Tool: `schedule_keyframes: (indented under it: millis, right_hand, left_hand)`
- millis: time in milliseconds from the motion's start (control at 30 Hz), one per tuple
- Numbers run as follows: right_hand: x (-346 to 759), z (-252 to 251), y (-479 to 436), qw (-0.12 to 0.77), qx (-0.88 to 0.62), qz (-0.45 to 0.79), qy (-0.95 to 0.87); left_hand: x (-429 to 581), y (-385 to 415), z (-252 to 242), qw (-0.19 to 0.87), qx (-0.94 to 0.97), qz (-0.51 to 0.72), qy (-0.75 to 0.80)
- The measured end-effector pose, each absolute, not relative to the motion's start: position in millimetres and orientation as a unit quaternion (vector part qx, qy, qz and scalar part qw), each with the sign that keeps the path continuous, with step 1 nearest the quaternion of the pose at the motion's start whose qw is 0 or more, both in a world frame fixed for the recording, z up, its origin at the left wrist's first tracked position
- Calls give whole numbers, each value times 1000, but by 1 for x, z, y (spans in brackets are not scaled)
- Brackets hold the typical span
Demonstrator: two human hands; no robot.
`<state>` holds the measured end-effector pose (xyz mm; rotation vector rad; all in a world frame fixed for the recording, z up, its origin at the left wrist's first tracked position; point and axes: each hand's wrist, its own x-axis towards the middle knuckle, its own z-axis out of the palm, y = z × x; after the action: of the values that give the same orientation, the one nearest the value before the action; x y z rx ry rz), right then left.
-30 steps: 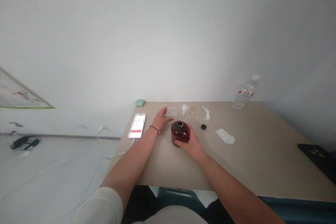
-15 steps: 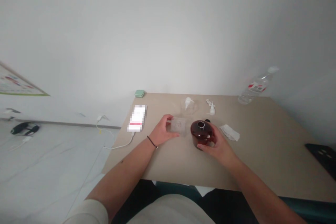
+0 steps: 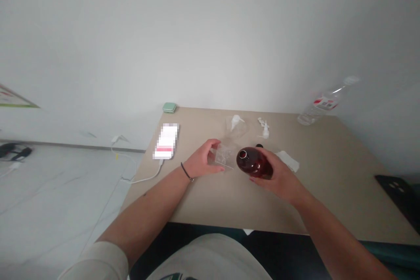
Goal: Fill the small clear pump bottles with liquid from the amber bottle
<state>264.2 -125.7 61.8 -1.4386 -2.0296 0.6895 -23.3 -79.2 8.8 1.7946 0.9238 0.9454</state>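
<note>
Over the tabletop (image 3: pixel 210 201), the right hand (image 3: pixel 280 179) curls its fingers (image 3: pixel 264 154) tightly around a dark red bottle (image 3: pixel 252 162) tipped sideways, while the left hand (image 3: pixel 200 162), reaching across, grips a clear plastic box (image 3: pixel 225 156) just beside it.

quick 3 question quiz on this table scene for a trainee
1. Which hand grips the dark red bottle?
2. True or false: the bottle is standing upright.
3. What is the left hand holding? a) a phone b) a clear square plastic box c) a white cloth

Key: 1. The right hand. 2. False, it is tilted well over with its mouth toward the left. 3. b
</note>
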Motion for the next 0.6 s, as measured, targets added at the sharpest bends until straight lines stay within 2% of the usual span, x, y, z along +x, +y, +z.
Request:
schedule_keyframes:
  millis: [167,600]
  right_hand:
    - [264,71,-123,241,-543,185,-783]
    - [259,75,-117,193,-541,122,-810]
  left_hand:
    - [-19,-80,10,438,731,372,368]
    - [-17,-78,9,470,713,359,378]
